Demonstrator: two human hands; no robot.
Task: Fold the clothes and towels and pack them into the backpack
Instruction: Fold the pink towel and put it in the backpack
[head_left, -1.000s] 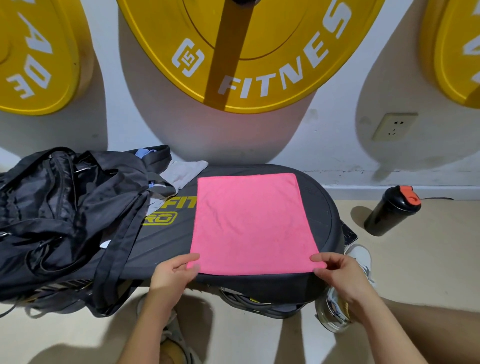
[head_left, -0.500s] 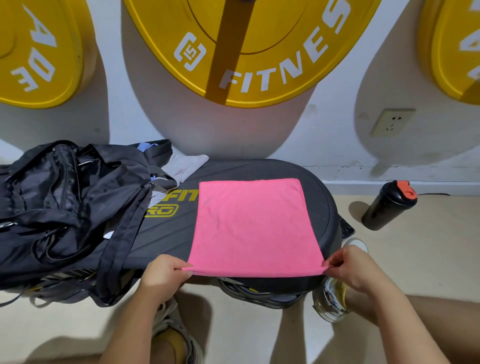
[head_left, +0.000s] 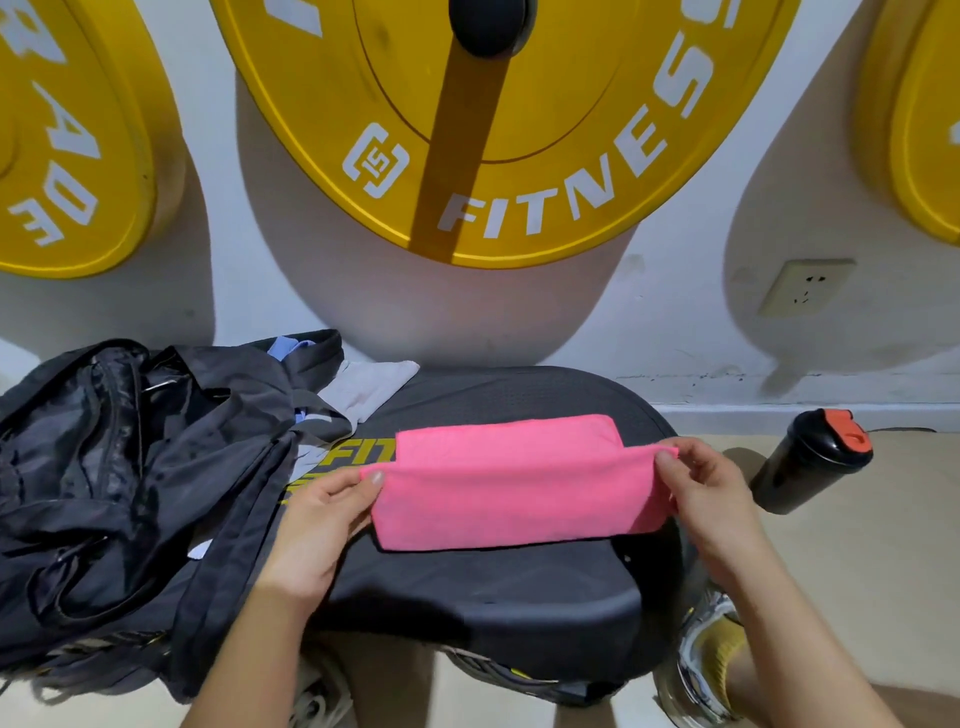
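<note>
A pink towel (head_left: 511, 493) lies on the black bench pad (head_left: 493, 597), its near half lifted and carried toward the far edge. My left hand (head_left: 322, 525) pinches the towel's left corner. My right hand (head_left: 706, 499) pinches the right corner. The black backpack (head_left: 78, 467) slumps open on the left end of the bench. Dark clothing (head_left: 244, 415) is draped over the backpack, with a grey-white cloth (head_left: 371, 387) and a bit of light blue fabric (head_left: 288, 345) beside it.
A black shaker bottle (head_left: 810, 467) with an orange lid stands on the floor to the right. Yellow weight plates (head_left: 498, 119) hang on the wall behind. A wall socket (head_left: 805, 286) is at the right. Shoes (head_left: 706, 660) sit under the bench's right edge.
Both hands took the towel's near corners, lifted them and carried the near edge forward, folding the flat towel roughly in half. The view moved closer.
</note>
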